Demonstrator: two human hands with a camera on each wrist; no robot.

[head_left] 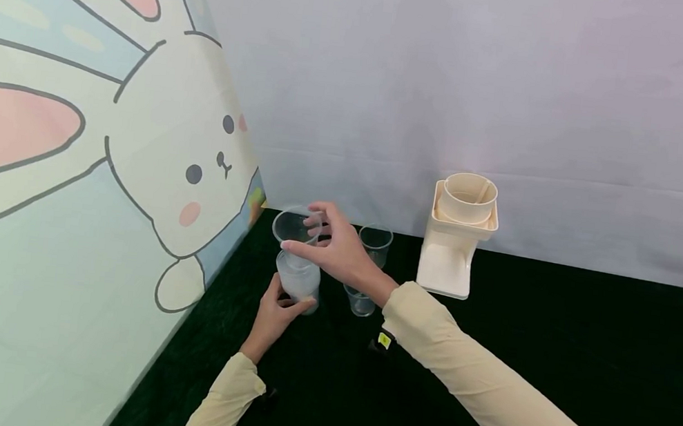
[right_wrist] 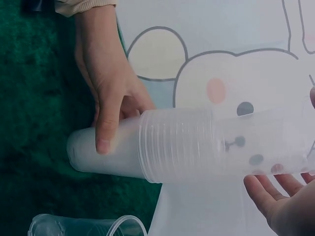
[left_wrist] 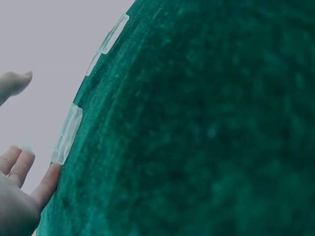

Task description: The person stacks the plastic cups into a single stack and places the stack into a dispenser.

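Note:
A stack of clear plastic cups (head_left: 299,276) stands upright on the dark green cloth (head_left: 488,367), close to the bunny backdrop. My left hand (head_left: 290,295) grips the stack low down, its thumb lying along the frosted side (right_wrist: 106,140). My right hand (head_left: 302,232) reaches over from the right and pinches the rim of the top cup (head_left: 291,226), which sits raised in the stack. In the right wrist view the stack (right_wrist: 167,152) runs across the picture, with my right hand's fingers (right_wrist: 275,194) under its open end.
Two single clear cups (head_left: 375,241) (head_left: 360,302) stand just right of the stack. A cream plastic machine (head_left: 459,236) with a round top opening stands further right. The bunny backdrop (head_left: 70,177) walls the left side; a pale sheet (head_left: 455,79) hangs behind.

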